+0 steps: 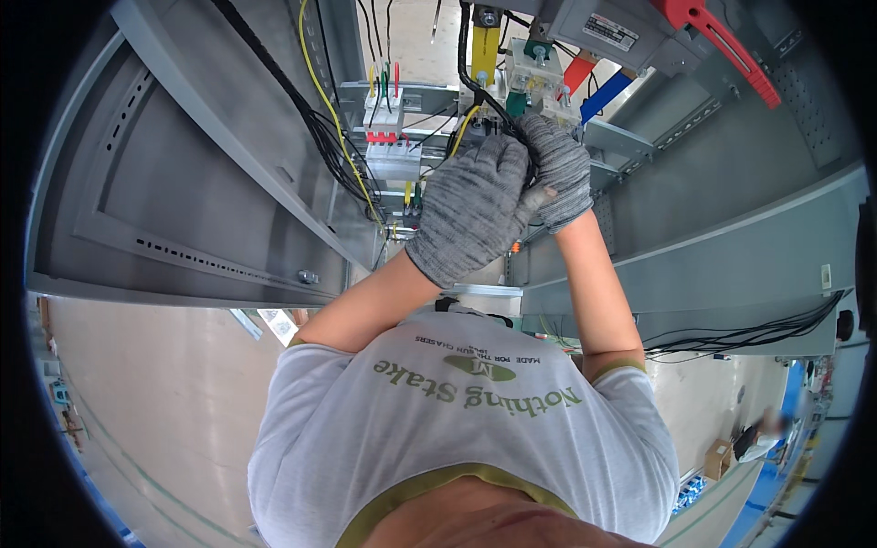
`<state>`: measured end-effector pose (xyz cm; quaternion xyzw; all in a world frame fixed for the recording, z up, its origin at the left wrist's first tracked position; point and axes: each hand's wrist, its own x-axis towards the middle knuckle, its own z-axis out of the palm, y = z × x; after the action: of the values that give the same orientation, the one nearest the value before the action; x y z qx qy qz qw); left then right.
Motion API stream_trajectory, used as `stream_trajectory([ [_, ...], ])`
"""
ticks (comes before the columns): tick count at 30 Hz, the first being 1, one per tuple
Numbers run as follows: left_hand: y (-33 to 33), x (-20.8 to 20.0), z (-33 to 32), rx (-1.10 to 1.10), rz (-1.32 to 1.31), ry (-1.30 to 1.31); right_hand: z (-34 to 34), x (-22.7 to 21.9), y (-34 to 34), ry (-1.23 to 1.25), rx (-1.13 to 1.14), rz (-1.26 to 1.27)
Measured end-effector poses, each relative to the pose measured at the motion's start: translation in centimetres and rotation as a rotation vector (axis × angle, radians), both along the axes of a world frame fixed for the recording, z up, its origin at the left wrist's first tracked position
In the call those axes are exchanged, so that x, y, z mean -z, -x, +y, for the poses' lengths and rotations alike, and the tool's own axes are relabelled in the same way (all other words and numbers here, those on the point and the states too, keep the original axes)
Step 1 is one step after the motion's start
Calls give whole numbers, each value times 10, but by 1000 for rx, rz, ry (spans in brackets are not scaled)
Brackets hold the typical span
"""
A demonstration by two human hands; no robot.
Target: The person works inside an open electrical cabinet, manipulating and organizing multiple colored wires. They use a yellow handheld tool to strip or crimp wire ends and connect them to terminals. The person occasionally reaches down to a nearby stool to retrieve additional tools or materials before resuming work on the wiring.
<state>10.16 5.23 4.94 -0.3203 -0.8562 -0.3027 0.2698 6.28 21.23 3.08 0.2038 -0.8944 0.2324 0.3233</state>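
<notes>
- Between the two hands, high in the middle of the open cabinet, runs a thick, dark, flexible black cable bundle (493, 106), matt and smooth, dropping from the upper edge, then slanting down to the right and vanishing among gloved fingers.
- On the right hand (559, 173), in a grey marled knit glove, the fingers are curled around the bundle.
- Beside it, the left hand (470, 210), gloved alike, lies back-up against the bundle, its thumb meeting the other glove; its fingertips are hidden, so I cannot tell whether it grips.
- Just left of the bundle are a curved thin yellow wire (465, 130) and, above, a flat yellow metal bar (484, 53).
- Further left sit a white block-shaped breaker with red parts (393, 157) and slim red, green and yellow sleeved wire ends.
- Up to the right are a flat blue bar (607, 97) and a long red plastic handle (731, 50).
- Along the left grey metal panel (210, 173) hangs a loose bunch of thin black wires (320, 132).
- Both gloves block sight of the bundle's lower part.
</notes>
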Motion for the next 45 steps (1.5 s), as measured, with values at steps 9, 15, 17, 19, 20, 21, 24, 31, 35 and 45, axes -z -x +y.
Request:
stream_trajectory([
  [9, 4, 59, 7, 201, -318, -911, -9, -19, -3, 23, 8, -60],
  [15, 42, 48, 7, 188, -360, -726, -5, -18, 0, 159, -65, -188],
  [17, 45, 43, 7, 154, -205, -666, -8, -24, -7, 235, -62, -263],
  [19, 50, 44, 8, 92, 13, -584, -11, -24, -13, 195, -97, -193],
  [20, 51, 44, 8, 101, 5, -570, -12, -24, -15, 178, -113, -158],
  [21, 52, 42, 7, 109, -2, -556, -12, -25, -14, 147, -66, -202],
  [24, 50, 35, 4, 148, -140, -557, -8, -27, -6, 66, 70, -334],
  [31, 45, 36, -5, 148, -277, -641, 9, -22, 7, 551, -217, -638],
  [35, 48, 43, -1, 257, -559, -997, 3, -25, 0, 687, -236, -732],
  [45, 55, 35, -11, 376, -873, -959, 13, -32, 7, 413, -329, -357],
])
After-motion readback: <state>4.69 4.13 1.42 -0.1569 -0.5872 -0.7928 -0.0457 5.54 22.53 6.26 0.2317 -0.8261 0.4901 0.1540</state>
